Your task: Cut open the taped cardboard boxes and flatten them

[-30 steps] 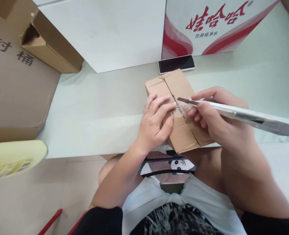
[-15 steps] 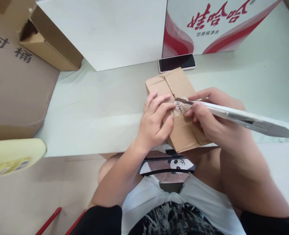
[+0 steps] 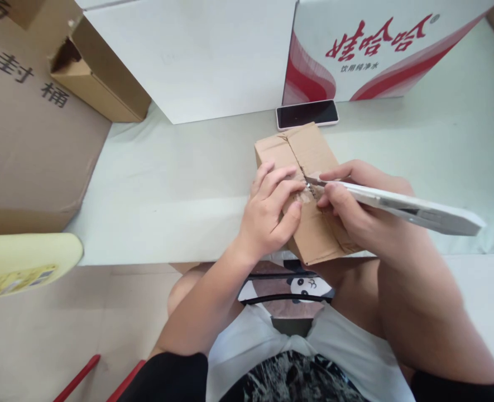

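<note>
A small brown cardboard box (image 3: 322,234) rests at the table's near edge, turned at a slant, with a seam down its top. Some torn clear tape (image 3: 304,195) clings to the middle of that seam. My left hand (image 3: 272,206) lies over the box's left side, fingers spread and pressed on the top, thumb apart. My right hand (image 3: 364,206) grips a white utility knife (image 3: 409,204), closed around its front part. The knife's blade tip meets the seam close to my left index fingertip. Whatever is inside the box is hidden.
Behind the box lies a phone (image 3: 307,115) against a large white carton (image 3: 355,50) with red print. Brown cartons (image 3: 41,162) stand at the left, one small and open-topped (image 3: 104,78). A pale yellow container (image 3: 29,259) juts in at the left edge.
The knife's rear end has swung in slightly to the left, and its blade sits a bit lower along the seam. My left hand stays on the box; the view has shifted a little.
</note>
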Available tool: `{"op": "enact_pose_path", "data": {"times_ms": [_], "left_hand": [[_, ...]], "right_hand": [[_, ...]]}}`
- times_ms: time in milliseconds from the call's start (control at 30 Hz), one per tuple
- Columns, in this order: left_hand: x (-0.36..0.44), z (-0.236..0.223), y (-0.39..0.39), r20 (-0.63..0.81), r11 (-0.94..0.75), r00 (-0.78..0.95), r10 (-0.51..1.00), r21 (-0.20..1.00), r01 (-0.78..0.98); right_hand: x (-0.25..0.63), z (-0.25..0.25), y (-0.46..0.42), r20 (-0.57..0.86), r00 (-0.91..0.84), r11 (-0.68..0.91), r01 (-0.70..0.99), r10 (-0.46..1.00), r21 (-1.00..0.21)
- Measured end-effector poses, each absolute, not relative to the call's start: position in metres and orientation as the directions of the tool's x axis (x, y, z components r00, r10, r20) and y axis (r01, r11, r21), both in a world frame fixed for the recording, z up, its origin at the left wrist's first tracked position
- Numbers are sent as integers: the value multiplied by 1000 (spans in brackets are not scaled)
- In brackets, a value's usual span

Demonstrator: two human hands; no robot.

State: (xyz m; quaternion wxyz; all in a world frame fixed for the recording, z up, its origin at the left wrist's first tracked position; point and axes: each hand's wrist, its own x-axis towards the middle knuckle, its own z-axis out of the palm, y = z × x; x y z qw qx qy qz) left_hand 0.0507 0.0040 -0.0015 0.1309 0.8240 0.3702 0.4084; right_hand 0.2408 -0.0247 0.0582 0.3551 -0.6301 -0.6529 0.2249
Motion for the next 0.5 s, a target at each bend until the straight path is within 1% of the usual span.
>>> {"op": "enact_pose_path", "data": {"times_ms": [133, 267, 400, 500], "left_hand": [[51, -1, 3, 558, -675, 388, 734, 534, 509], [52, -1, 3, 564, -673, 377, 735, 542, 503], [53, -1, 3, 574, -674, 362, 734, 553, 490], [53, -2, 3, 579, -680, 365, 729, 549, 486]], "right_hand": [[239, 63, -24, 200, 34, 130, 654, 979, -745], [239, 66, -26, 218, 45, 147, 603, 975, -784], [241, 66, -30, 190, 69, 127, 526, 979, -841], [241, 66, -29, 176, 61, 120, 515, 982, -849]]}}
